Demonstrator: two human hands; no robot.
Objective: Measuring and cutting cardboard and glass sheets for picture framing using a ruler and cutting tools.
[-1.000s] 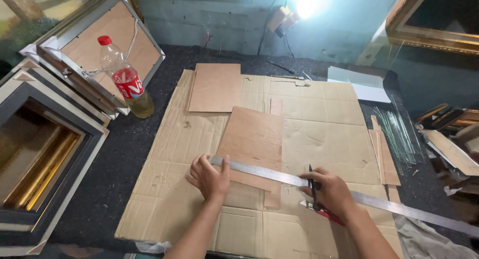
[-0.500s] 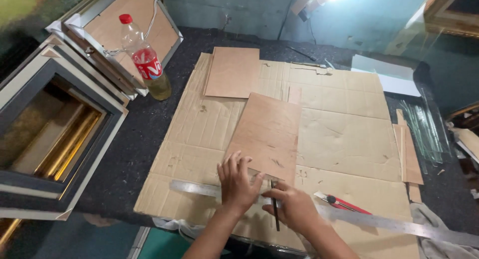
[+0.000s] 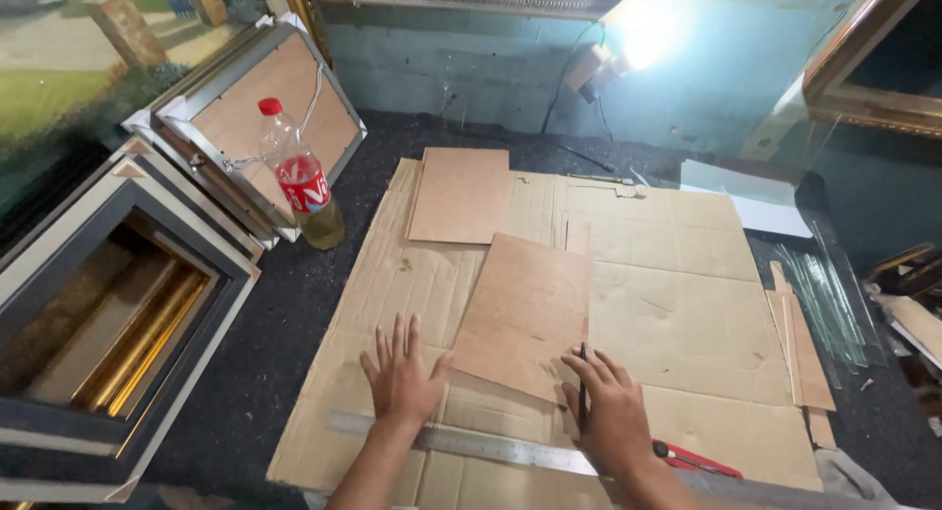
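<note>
Currently:
left hand (image 3: pixel 400 377): lying flat, fingers wide, on cardboard sheet (image 3: pixel 648 274), 7 o'clock.
right hand (image 3: pixel 610 410): gripping dark pencil (image 3: pixel 582 382) at brown board (image 3: pixel 525 314) edge.
board: lying centre.
progress: no cut showing; steel ruler (image 3: pixel 491 445) sitting under wrists.

on the table (image 3: pixel 294 304), a flattened cardboard sheet (image 3: pixel 667 294). on that sheet, near its middle, a thin board (image 3: pixel 525 314); behind it, toward the wall, a second board (image 3: pixel 459 194). across the sheet's near edge, a metal ruler (image 3: pixel 491 447), passing under both wrists. left hand (image 3: pixel 400 380) flat on the cardboard, just left of the thin board's near corner. right hand (image 3: pixel 616 412) at that board's near right edge, with a pencil (image 3: pixel 582 382) between the fingers. just right of the right hand, a cutter (image 3: pixel 692 459) on the cardboard. left of the sheet, a bottle (image 3: pixel 304 181) standing before stacked frames (image 3: pixel 128 304). right of the sheet, glass strips (image 3: pixel 834 304).
</note>
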